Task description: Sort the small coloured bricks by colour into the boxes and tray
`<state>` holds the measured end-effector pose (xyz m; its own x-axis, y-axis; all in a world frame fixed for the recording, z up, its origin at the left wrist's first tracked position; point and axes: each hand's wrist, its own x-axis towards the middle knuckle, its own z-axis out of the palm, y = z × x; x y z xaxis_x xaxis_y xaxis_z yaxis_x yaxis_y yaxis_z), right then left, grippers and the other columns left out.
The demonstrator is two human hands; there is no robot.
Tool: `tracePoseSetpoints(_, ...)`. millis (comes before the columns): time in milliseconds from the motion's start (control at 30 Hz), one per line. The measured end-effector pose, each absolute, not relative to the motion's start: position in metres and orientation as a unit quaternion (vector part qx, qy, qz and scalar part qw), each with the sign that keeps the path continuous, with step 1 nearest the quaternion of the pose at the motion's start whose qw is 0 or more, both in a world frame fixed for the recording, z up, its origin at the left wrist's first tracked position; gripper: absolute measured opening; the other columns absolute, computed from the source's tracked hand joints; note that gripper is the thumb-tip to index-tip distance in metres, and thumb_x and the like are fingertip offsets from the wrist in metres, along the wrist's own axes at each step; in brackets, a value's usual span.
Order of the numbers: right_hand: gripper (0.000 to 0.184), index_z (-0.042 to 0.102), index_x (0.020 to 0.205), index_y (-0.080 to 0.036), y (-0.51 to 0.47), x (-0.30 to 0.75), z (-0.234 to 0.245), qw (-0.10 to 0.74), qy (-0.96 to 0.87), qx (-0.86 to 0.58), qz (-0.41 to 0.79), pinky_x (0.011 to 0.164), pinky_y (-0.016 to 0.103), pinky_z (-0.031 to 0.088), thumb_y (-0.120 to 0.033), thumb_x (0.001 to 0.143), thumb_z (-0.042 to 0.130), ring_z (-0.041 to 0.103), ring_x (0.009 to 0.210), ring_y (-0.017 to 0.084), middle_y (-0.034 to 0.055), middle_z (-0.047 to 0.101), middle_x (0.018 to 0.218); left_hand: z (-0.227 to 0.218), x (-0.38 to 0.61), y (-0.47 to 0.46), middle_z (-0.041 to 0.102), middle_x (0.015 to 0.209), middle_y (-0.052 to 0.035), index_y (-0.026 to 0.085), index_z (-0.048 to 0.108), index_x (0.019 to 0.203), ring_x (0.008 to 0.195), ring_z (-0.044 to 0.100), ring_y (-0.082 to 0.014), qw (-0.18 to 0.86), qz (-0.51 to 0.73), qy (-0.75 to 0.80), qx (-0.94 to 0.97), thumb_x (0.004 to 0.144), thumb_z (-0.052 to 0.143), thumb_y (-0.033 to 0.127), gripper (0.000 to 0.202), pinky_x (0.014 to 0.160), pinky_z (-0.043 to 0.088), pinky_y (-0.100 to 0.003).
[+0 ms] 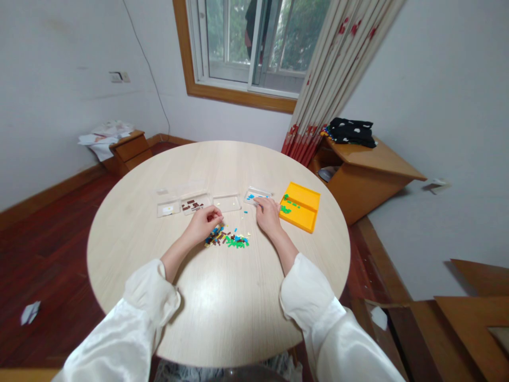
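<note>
A loose pile of small plastic building bricks in green, blue, brown and pale yellow lies on the round table. My left hand is just above the pile's left side, its fingers pinched together; whatever is between them is too small to make out. Farther right, my right hand reaches over the front edge of a clear tray holding blue bricks. Its fingers are spread, with no piece visible in them. One blue brick lies on the table just left of that hand.
Along the far side stand a clear tray with brown bricks, another clear tray with a few pale pieces, and a small clear box at the left. A yellow tray with green bricks stands right. A wooden cabinet is beyond.
</note>
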<state>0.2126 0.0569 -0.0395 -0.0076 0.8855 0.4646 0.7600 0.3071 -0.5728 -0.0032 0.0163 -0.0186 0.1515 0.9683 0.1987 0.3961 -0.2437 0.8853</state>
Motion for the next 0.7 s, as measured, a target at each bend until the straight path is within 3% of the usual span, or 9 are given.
tracePoseSetpoints(200,0.024,0.067,0.091,-0.018,0.052,0.207,-0.034,0.376,-0.746,-0.545,0.081,0.087,0.038,0.031,-0.011,0.079,0.047,0.053,0.099,0.022,0.0067,0.067,0.099,-0.023,-0.005,0.019,0.054,0.058,0.0014,0.016,0.055,0.067,0.054,0.05,-0.0111,0.34,0.406,0.508,0.68,0.068,0.054,0.028,0.012,0.054,0.038,-0.023)
tracePoseSetpoints(467,0.015,0.068,0.084,-0.018,0.047,0.201,-0.035,0.257,-0.818,-0.503,0.109,0.084,0.038,0.031,-0.015,0.082,0.054,0.051,0.097,0.022,0.007,0.066,0.092,-0.021,-0.006,0.019,0.053,0.056,0.0022,0.016,0.054,0.066,0.053,0.048,-0.0109,0.313,0.421,0.532,0.664,0.067,0.053,0.026,0.01,0.052,0.036,-0.022)
tracePoseSetpoints(600,0.013,0.065,0.08,-0.017,0.046,0.201,-0.033,0.27,-0.812,-0.507,0.108,0.084,0.038,0.034,-0.014,0.082,0.052,0.054,0.093,0.022,0.0078,0.066,0.089,-0.023,-0.008,0.02,0.053,0.056,0.0018,0.017,0.054,0.065,0.052,0.047,-0.0112,0.305,0.424,0.545,0.656,0.067,0.053,0.027,0.01,0.052,0.035,-0.023)
tracePoseSetpoints(700,0.014,0.063,0.08,-0.017,0.048,0.201,-0.034,0.33,-0.788,-0.503,0.132,0.08,0.034,0.039,-0.014,0.081,0.05,0.056,0.085,0.019,0.0067,0.066,0.085,-0.024,-0.009,0.021,0.053,0.056,0.0017,0.017,0.054,0.065,0.052,0.047,-0.0115,0.305,0.427,0.547,0.653,0.066,0.053,0.028,0.011,0.052,0.035,-0.023)
